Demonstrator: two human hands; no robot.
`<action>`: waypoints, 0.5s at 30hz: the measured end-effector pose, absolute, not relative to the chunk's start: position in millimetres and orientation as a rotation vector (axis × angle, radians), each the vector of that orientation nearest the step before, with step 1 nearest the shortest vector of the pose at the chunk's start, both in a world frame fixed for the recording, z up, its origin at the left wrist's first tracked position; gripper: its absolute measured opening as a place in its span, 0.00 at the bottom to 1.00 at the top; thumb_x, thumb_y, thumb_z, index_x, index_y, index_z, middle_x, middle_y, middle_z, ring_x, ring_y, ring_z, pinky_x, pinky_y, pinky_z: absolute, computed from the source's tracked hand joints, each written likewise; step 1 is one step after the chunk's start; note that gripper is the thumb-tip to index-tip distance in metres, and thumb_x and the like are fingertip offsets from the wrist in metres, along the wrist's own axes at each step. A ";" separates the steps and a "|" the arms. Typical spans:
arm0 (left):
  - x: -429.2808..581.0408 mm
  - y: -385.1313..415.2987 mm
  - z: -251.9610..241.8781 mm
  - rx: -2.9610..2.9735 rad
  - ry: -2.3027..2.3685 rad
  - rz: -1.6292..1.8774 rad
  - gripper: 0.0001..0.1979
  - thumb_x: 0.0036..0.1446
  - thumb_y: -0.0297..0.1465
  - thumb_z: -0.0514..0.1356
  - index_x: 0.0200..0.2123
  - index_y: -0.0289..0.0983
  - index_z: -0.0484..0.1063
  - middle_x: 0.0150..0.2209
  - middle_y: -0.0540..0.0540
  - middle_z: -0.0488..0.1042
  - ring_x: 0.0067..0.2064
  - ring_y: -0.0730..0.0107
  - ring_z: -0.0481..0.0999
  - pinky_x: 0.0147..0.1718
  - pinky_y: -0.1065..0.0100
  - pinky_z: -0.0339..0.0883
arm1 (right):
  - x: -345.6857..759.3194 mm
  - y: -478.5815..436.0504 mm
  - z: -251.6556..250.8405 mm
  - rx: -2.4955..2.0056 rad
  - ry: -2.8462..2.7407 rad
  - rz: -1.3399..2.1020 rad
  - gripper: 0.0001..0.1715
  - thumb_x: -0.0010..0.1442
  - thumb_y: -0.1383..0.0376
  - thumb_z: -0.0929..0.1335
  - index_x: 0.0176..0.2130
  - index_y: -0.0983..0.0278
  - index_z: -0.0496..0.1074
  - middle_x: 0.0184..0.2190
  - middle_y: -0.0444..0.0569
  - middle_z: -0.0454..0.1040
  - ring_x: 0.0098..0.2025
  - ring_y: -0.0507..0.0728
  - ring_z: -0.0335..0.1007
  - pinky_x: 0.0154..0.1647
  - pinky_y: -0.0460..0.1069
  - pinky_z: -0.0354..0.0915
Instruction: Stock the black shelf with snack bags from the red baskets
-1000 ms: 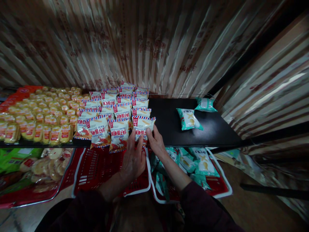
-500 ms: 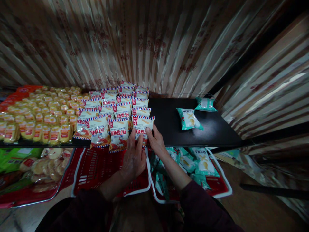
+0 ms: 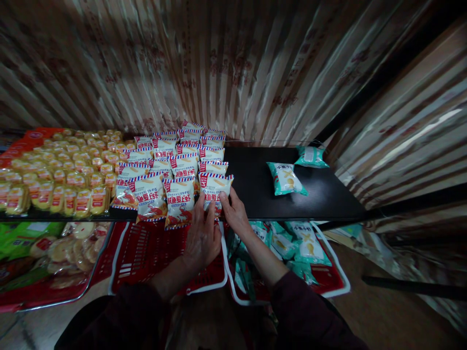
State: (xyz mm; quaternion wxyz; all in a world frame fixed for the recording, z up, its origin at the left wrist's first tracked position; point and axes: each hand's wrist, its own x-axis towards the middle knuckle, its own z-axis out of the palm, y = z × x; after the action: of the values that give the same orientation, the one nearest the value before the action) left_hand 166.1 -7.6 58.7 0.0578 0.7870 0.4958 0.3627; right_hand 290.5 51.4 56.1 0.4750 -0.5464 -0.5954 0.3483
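Note:
A white snack bag (image 3: 214, 183) with a red-and-blue striped top edge stands at the front of the black shelf (image 3: 251, 189), held between my two hands. My left hand (image 3: 203, 237) has its fingertips on the lower left part of the bag. At the bag's right edge, my right hand (image 3: 235, 212) grips with the thumb in front; its other fingers are partly hidden behind. Matching snack bags (image 3: 181, 200) fill rows to the left and behind, several overlapping.
Small yellow wrapped packs (image 3: 83, 200) crowd the shelf's left. Two teal snack bags (image 3: 286, 179) lie to the right. Below are a red basket (image 3: 146, 262), another red basket (image 3: 337, 284) with teal bags, and one with round wrapped snacks (image 3: 75, 250). A pleated curtain (image 3: 219, 73) hangs behind.
Both hands stay on the same white snack bag, with only a very slight shift. The other bags and the baskets have not visibly moved.

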 end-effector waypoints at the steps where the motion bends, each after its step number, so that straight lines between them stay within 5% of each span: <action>1: 166.5 -7.9 58.7 2.387 1.508 1.091 0.36 0.54 0.18 0.51 0.65 0.34 0.42 0.68 0.32 0.33 0.68 0.48 0.39 0.61 0.44 0.52 | 290.8 51.6 56.0 -1.337 -1.459 0.855 0.32 0.63 0.51 0.60 0.63 0.59 0.56 0.59 0.49 0.66 0.60 0.61 0.61 0.59 0.57 0.59; 15: 172.6 -17.9 55.5 2.470 1.512 1.094 0.35 0.54 0.19 0.50 0.65 0.33 0.42 0.68 0.32 0.35 0.68 0.48 0.36 0.60 0.43 0.52 | 296.6 44.8 49.6 -1.401 -1.367 0.837 0.38 0.60 0.48 0.62 0.63 0.61 0.55 0.60 0.51 0.64 0.61 0.61 0.61 0.62 0.58 0.57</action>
State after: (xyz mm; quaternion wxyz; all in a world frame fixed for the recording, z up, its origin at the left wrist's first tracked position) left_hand 172.6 -17.9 55.5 0.0228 0.7976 0.4883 0.3534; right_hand 296.6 44.8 49.6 0.4850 -0.5756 -0.5614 0.3437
